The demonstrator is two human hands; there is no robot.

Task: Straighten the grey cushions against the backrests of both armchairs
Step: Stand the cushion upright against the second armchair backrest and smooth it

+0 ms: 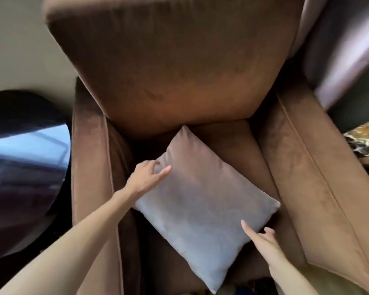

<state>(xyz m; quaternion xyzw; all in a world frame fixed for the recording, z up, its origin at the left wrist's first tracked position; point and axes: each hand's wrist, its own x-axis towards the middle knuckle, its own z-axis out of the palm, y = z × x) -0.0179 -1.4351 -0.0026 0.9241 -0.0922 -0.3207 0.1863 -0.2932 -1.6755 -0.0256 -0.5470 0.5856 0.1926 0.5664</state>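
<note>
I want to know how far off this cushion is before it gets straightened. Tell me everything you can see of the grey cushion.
The grey cushion is a plump rectangle in smooth, velvety-looking fabric with pointed corners. It lies flat on the seat of the brown armchair, turned diagonally, one corner pointing at the backrest and not propped against it. The left hand touches its upper left edge; the right hand is at its lower right edge.

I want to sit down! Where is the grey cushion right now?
The cushion lies flat and crooked on the armchair seat, between both hands, left hand and right hand, not up against the backrest.
</note>
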